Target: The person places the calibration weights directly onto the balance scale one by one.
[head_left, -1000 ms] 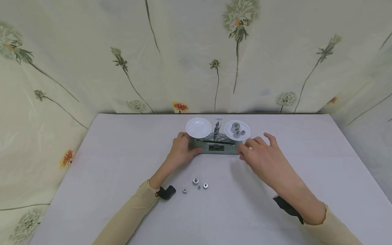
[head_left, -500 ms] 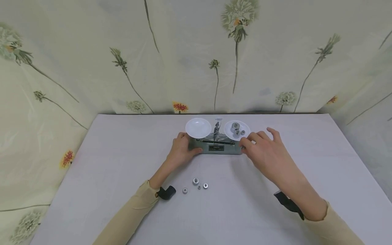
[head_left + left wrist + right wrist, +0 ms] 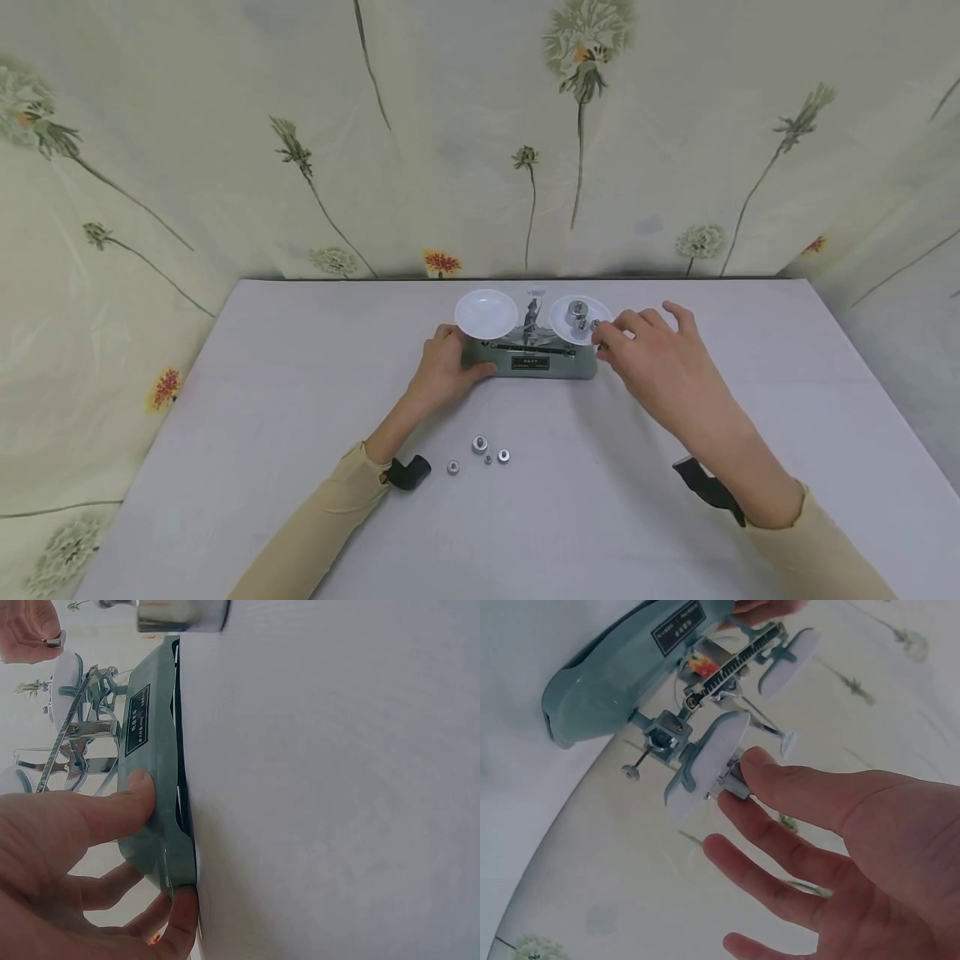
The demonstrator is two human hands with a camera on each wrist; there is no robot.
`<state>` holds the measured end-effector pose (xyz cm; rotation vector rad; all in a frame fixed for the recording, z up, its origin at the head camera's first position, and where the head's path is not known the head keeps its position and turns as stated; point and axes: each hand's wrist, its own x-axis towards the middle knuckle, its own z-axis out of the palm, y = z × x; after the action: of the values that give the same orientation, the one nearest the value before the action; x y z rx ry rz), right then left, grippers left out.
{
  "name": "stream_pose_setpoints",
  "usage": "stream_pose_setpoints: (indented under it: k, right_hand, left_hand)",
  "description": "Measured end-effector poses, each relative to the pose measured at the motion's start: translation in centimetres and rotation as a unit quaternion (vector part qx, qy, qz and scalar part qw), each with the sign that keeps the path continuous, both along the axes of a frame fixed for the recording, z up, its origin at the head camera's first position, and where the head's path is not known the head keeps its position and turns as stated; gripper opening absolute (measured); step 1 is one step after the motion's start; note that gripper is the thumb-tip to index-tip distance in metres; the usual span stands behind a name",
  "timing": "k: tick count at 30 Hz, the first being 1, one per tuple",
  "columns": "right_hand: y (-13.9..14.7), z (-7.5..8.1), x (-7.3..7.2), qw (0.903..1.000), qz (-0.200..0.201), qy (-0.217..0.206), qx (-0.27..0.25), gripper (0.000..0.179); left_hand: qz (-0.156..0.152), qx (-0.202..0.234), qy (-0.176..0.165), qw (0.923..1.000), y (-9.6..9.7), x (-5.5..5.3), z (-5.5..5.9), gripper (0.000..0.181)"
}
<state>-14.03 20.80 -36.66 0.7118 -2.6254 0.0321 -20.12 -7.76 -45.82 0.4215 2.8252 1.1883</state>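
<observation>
A green balance scale with two white pans stands near the back edge of the table. My left hand grips the left end of its base, thumb on the front face and fingers round the end. At the edge of the right pan, my right hand pinches a small metal weight between thumb and forefinger. Its other fingers are spread, as the right wrist view shows. A large metal weight and smaller ones sit on that pan. The left pan bears nothing.
Several loose metal weights, the biggest among them, stand on the white table in front of the scale. Behind the table's back edge hangs a flower-patterned cloth.
My right hand has risen from the right end of the base to the right pan's edge, moving slightly right. My left hand and the loose weights have stayed in place.
</observation>
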Motion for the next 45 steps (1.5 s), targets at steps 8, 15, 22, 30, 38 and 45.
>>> stream_pose_setpoints:
  k: [8,15,22,30,38,45]
  right_hand:
    - [-0.1,0.1,-0.4,0.9998,0.002,0.012,-0.014,0.023]
    - [-0.2,0.1,-0.9,0.9998,0.005,0.016,-0.010,0.020]
    - [-0.2,-0.1,-1.5,0.9999,0.002,0.012,-0.004,0.020]
    - [-0.2,-0.5,-1.9,0.9998,0.001,0.015,-0.015,0.019]
    - [-0.3,-0.7,-2.1,0.9995,0.000,0.016,-0.026,0.019]
    - [-0.3,-0.6,-2.3,0.9996,-0.004,0.013,-0.025,0.019]
  left_hand:
    - [0.001,0.001,-0.003,1.0000,0.0,0.1,0.1,0.072]
    - [0.009,0.002,-0.014,0.9999,-0.1,0.3,0.2,0.073]
    - [0.009,0.004,-0.015,0.9998,-0.1,0.3,0.1,0.072]
    - [0.011,0.003,-0.017,0.9998,-0.1,0.2,-0.1,0.073]
    - [0.009,0.004,-0.017,0.9998,0.0,0.1,0.0,0.073]
    - [0.009,0.000,-0.014,0.9999,0.0,-0.1,0.0,0.073]
